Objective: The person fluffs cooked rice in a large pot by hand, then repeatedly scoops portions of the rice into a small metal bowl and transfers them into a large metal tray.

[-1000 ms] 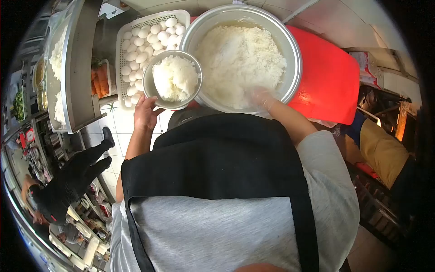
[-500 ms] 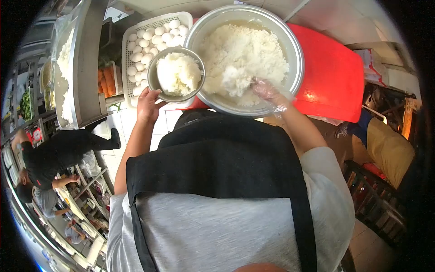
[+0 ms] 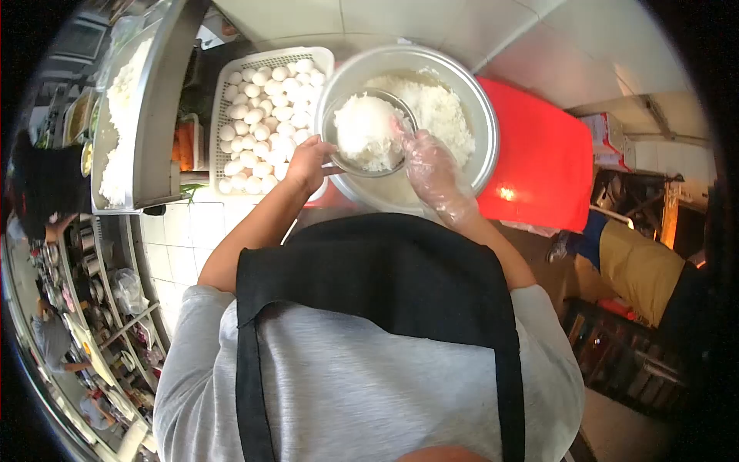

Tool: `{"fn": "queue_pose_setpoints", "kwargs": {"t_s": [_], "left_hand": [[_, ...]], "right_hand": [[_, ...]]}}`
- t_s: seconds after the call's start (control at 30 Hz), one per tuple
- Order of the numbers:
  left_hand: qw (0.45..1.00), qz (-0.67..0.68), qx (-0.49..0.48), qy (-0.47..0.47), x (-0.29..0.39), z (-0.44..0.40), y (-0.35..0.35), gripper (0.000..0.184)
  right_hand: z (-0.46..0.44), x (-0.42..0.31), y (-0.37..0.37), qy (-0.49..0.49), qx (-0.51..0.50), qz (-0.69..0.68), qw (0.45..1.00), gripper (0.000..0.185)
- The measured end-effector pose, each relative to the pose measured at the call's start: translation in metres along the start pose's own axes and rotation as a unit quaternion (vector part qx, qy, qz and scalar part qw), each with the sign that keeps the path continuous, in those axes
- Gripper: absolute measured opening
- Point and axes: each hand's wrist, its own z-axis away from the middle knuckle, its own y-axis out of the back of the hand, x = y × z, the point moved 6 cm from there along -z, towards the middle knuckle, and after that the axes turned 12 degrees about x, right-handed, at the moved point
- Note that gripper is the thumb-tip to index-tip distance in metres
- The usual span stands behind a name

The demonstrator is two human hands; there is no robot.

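Observation:
My left hand [image 3: 309, 163] grips the left rim of a round metal bowl [image 3: 402, 105], its fingers closed on the edge. A mound of white cooked rice [image 3: 365, 127] fills much of the bowl. The bowl is held over the left side of a large metal pot [image 3: 488, 138] that has more rice [image 3: 437, 108] in it. My right hand [image 3: 435, 171], in a clear plastic glove, is at the bowl's right side. Its curled fingers press on the rice mound, and the fingertips are partly hidden there.
Left of the pot sits a white basket [image 3: 215, 158] of several eggs [image 3: 265, 108]. A metal tray [image 3: 158, 146] with white food stands farther left, near carrots [image 3: 183, 146]. The red surface [image 3: 539, 154] extends right. Another person [image 3: 635, 258] is at the right.
My left hand has brought the bowl rightward from above the eggs to over the pot. My right hand has moved from the pot's rice to the bowl. A person at the left has shifted away.

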Motion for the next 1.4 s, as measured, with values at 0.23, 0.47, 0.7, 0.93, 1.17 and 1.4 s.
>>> {"fn": "queue_pose_setpoints", "kwargs": {"t_s": [0.23, 0.47, 0.7, 0.93, 1.17, 1.4], "left_hand": [[0.996, 0.081, 0.0, -0.03, 0.076, 0.05, 0.033, 0.02], [0.971, 0.144, 0.082, -0.171, 0.237, 0.106, 0.169, 0.024], [0.897, 0.019, 0.22, -0.383, 0.423, 0.112, 0.34, 0.01], [0.394, -0.528, 0.39, -0.643, 0.47, -0.005, 0.385, 0.02], [0.33, -0.567, 0.322, -0.683, 0.533, -0.031, 0.382, 0.026], [0.397, -0.319, 0.406, -0.759, 0.577, 0.058, 0.44, 0.013]], "right_hand": [[-0.07, -0.08, 0.057, 0.145, 0.042, -0.016, 0.988, 0.046], [-0.198, -0.257, 0.063, 0.403, 0.196, -0.042, 0.893, 0.053], [-0.324, -0.435, 0.007, 0.425, 0.217, 0.017, 0.879, 0.03], [-0.346, -0.44, -0.066, 0.366, 0.126, 0.023, 0.922, 0.044], [-0.377, -0.452, -0.116, 0.232, -0.016, 0.042, 0.972, 0.034], [-0.39, -0.517, -0.202, 0.212, -0.089, 0.136, 0.964, 0.04]]}}
